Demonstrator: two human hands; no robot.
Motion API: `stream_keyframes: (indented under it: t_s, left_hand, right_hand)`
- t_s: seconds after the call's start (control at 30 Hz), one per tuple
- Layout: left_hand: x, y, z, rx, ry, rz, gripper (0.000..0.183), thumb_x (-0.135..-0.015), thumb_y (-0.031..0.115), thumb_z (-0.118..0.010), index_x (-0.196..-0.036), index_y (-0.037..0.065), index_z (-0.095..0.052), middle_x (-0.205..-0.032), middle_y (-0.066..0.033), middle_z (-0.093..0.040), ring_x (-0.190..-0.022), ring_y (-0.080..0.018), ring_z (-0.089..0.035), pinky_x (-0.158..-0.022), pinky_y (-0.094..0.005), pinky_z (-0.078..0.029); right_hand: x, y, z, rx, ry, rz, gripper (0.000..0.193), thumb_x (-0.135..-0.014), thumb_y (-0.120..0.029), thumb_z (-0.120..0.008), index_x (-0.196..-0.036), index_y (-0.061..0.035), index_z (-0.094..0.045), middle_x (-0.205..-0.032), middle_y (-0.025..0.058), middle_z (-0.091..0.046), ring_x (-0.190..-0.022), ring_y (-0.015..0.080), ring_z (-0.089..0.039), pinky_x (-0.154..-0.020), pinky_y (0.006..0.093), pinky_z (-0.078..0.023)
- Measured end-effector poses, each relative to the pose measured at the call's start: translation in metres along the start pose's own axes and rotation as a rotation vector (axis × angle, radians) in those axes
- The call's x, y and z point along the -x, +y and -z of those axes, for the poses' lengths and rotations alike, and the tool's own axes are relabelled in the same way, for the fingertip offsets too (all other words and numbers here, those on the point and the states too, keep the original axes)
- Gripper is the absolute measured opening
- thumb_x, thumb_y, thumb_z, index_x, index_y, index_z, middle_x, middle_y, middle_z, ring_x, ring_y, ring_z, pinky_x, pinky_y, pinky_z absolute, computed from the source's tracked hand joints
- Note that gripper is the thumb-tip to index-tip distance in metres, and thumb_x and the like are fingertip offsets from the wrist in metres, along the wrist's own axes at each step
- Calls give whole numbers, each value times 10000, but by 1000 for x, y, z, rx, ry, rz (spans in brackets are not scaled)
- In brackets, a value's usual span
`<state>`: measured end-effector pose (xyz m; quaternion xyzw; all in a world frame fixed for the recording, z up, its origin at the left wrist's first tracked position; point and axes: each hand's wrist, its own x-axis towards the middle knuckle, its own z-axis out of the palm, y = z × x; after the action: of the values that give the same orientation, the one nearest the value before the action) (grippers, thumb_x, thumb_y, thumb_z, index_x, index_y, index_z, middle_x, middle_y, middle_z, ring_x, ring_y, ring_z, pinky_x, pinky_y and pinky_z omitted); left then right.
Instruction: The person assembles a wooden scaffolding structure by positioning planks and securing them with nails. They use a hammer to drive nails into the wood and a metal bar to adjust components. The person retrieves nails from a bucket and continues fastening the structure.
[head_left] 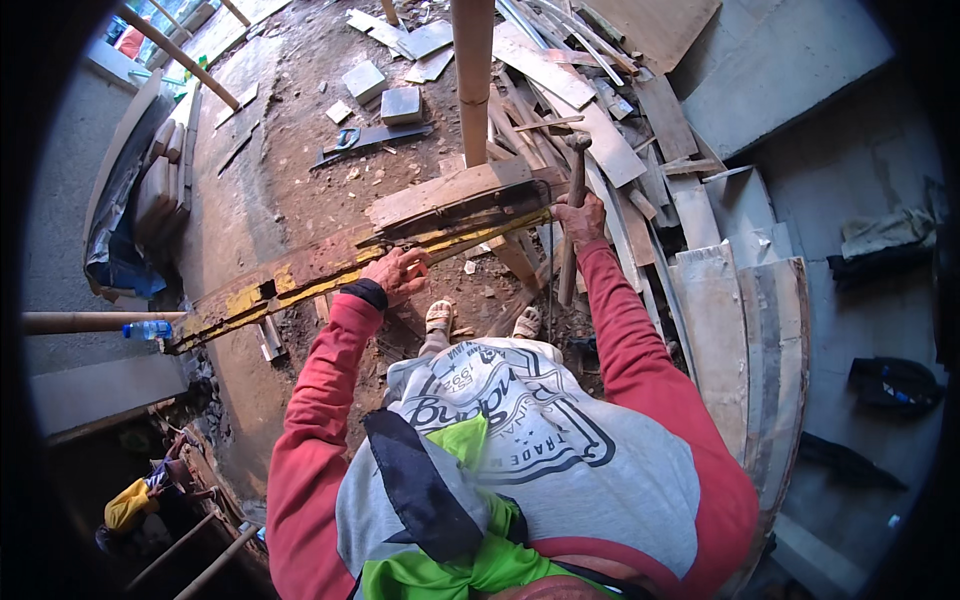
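My right hand (582,218) is wrapped around the handle of a hammer (577,175), with its head up and the handle's end pointing down. Just left of it lies the right end of a long beam (310,262) with worn yellow and rusty red paint. My left hand (398,275) rests at the near edge of that beam, fingers apart and slightly bent; I make out nothing held in it. A short wooden board (445,192) lies against the beam's far side, next to a dark, narrow strip (470,212).
A bamboo pole (473,85) stands upright beyond the beam. A handsaw (370,140) and grey blocks (402,105) lie on the dirt. Scrap boards (600,130) pile up at right. A water bottle (147,330) sits at the beam's left end. A person (130,505) is at lower left.
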<state>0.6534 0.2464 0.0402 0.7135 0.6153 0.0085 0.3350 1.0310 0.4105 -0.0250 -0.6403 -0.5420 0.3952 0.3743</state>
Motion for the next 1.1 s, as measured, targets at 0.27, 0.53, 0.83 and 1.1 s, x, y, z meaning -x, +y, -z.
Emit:
stream_keyframes:
  t_s: [0.27, 0.53, 0.83, 1.1]
  left_hand:
    - [-19, -3, 26, -198, 127, 126, 392, -862, 422, -668, -1227, 313, -576, -1135, -129, -584, -939, -404, -670, -763, -523, -544]
    - [-33, 2, 27, -280, 83, 262, 445, -859, 480, -628, -1270, 313, -597, -1172, -138, -628, -980, -397, -678, -801, -525, -547]
    - [-52, 21, 5, -437, 250, 313, 231, -865, 277, -623, -1013, 131, -723, -980, -177, -676, -927, -328, -706, -743, -464, -556]
    - [-56, 21, -4, -508, 270, 271, 200, -889, 245, -607, -960, 104, -730, -980, -178, -673, -904, -310, -706, -728, -449, -562]
  right_hand:
    - [-7, -19, -41, 142, 178, 64, 267, -677, -134, -842, -892, -90, -689, -853, 102, -731, -819, 280, -711, -775, 403, -562]
    - [-14, -9, -57, 211, 213, 25, 271, -710, -152, -826, -941, -120, -687, -867, 101, -700, -838, 312, -690, -788, 434, -546]
    - [-17, -7, -55, 327, 229, 107, 311, -703, -195, -847, -942, -113, -666, -865, 131, -674, -830, 336, -696, -748, 461, -550]
    - [-19, -7, -55, 346, 237, 120, 285, -690, -172, -851, -894, -96, -666, -811, 99, -703, -765, 303, -697, -738, 430, -537]
